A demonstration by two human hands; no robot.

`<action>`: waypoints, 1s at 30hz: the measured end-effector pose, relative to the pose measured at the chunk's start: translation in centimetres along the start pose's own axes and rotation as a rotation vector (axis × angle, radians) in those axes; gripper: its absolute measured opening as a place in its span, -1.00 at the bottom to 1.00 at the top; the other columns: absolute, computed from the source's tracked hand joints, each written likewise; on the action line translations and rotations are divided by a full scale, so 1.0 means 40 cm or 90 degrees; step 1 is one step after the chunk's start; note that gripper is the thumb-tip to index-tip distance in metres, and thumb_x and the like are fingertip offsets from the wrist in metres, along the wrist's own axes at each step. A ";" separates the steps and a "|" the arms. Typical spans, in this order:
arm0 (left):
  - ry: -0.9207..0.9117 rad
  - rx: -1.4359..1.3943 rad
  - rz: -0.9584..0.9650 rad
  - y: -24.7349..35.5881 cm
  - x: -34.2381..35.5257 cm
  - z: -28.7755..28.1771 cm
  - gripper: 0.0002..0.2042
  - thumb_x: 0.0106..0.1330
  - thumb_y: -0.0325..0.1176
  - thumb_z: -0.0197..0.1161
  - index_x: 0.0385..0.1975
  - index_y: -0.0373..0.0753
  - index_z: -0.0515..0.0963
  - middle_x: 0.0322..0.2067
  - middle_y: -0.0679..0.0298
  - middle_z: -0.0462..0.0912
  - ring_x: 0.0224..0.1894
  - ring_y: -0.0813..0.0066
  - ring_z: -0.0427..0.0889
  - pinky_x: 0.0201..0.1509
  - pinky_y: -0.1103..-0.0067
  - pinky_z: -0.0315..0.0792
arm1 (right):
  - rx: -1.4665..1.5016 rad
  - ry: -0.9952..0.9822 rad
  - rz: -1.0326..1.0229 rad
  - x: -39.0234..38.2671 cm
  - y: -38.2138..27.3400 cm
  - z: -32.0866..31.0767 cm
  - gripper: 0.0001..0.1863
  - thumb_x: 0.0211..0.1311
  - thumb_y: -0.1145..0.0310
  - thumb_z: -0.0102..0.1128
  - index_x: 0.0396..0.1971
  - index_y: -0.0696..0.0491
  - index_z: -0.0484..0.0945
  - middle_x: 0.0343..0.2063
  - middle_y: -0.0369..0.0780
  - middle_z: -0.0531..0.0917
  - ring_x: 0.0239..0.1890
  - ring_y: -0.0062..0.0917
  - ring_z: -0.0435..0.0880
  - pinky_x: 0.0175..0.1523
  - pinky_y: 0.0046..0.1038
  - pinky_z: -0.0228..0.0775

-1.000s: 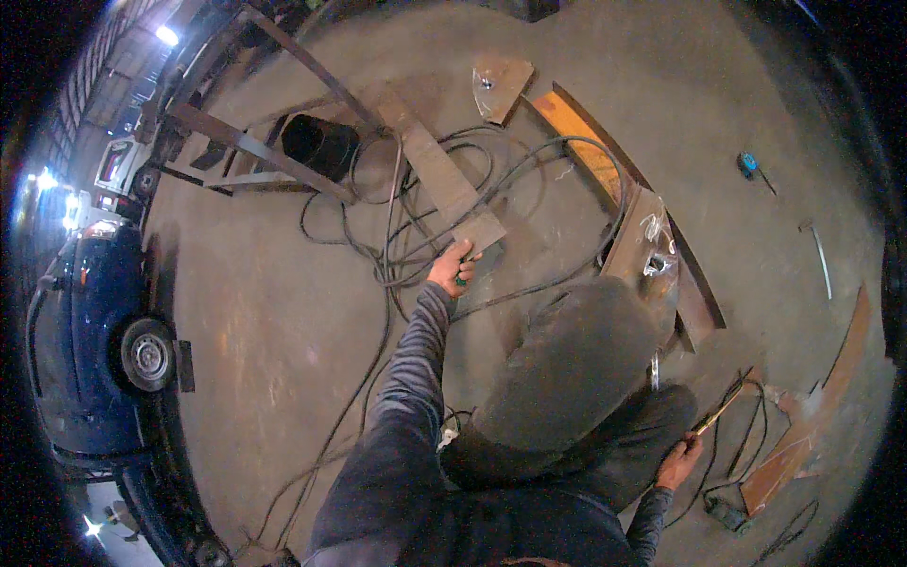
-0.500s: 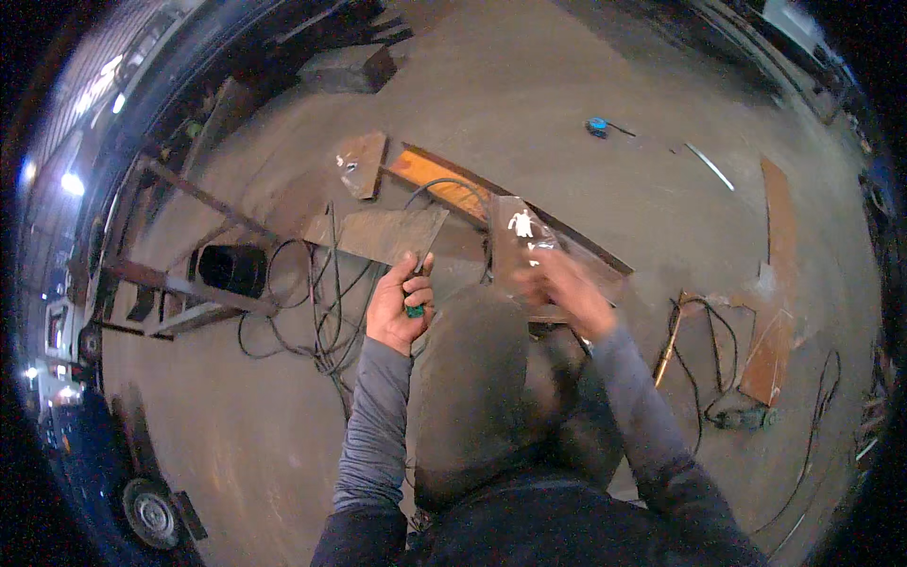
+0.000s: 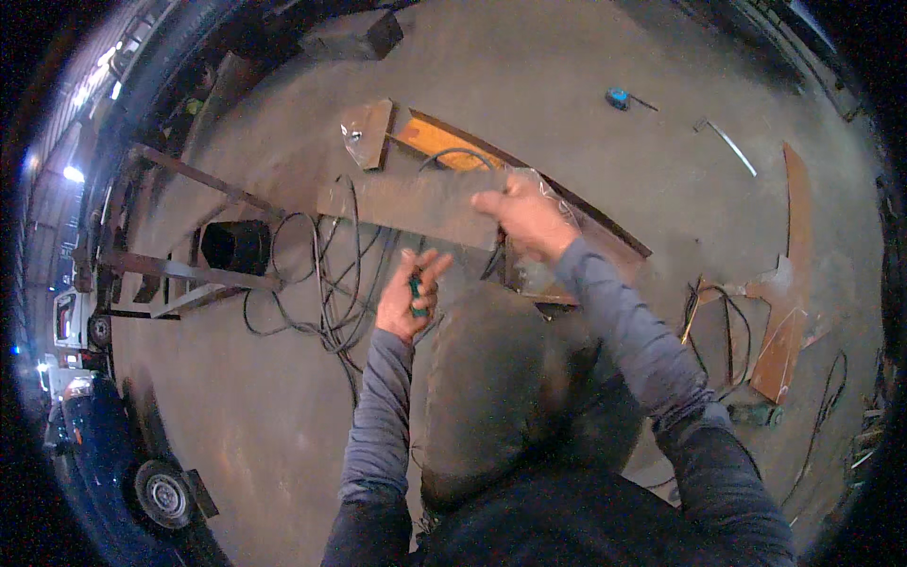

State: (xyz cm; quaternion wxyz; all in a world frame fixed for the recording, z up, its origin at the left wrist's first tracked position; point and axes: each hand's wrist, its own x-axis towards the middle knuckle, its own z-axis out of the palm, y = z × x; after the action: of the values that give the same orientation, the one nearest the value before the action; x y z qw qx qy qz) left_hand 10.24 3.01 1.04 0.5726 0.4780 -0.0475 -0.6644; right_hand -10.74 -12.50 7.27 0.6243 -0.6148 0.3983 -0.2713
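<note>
My right hand [image 3: 529,219] grips the right end of a long flat steel plate [image 3: 402,203], its fingers closed. Just below the plate, my left hand [image 3: 409,293] holds a small green object [image 3: 416,295] in its lower fingers, with the upper fingers loosely extended. Beneath and beside my right hand lies a steel piece [image 3: 600,250] with white markings, alongside a long rusty channel [image 3: 451,143] with an orange inside. A small cut plate [image 3: 367,134] rests left of the channel.
A rusty steel frame [image 3: 189,269] with a black bucket [image 3: 231,248] stands left among looped cables [image 3: 331,331]. A blue car [image 3: 104,444] is at lower left. A tape measure [image 3: 619,98], square [image 3: 727,146], brass torch [image 3: 690,317], grinder [image 3: 756,414] and cut plates [image 3: 784,265] lie right.
My right hand has left the brass torch and moved up-left onto the long plate. My left hand has come off the plate's edge, keeping the green object. The camera view has turned.
</note>
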 end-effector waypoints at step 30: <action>-0.340 0.057 -0.061 -0.049 0.098 0.480 -0.77 0.57 -0.15 0.09 -0.24 -0.18 0.44 -0.57 0.34 0.45 -0.71 0.69 0.24 -0.73 0.69 0.07 | -0.509 0.376 -0.284 -0.716 -0.266 -0.475 -0.46 0.24 0.03 0.21 -0.09 0.26 0.62 -0.21 -0.06 0.67 -0.23 -0.29 0.64 -0.10 -0.33 0.43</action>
State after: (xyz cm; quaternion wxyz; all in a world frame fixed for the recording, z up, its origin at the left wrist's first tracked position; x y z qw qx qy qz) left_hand -3.95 -8.78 7.89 0.4857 0.3127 -0.2033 -0.7905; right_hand -40.28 -0.28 23.80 0.1308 -0.7713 0.4891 -0.3857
